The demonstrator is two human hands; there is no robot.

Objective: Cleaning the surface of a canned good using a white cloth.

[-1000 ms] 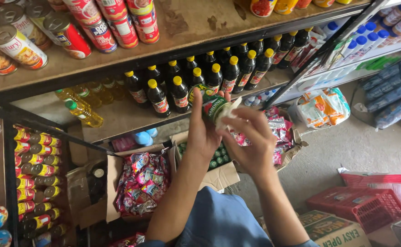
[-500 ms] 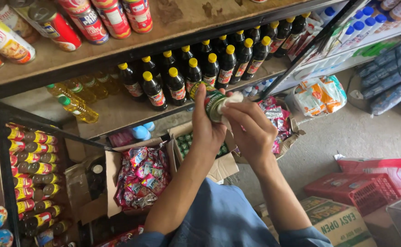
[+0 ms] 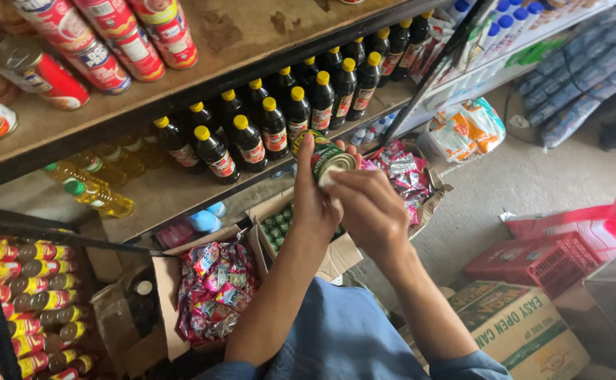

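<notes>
Grip: left hand (image 3: 313, 204) and right hand (image 3: 366, 209) both clamped on green-labelled can (image 3: 324, 157).
Place: just below dark bottles (image 3: 273, 127) — yellow caps, red labels.

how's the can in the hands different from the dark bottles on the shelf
The can is short, green-labelled and has a flat metal end; the dark bottles are tall, with yellow caps and red labels. The can is tilted, held between the left hand and right hand; the bottles stand upright in rows.
</notes>
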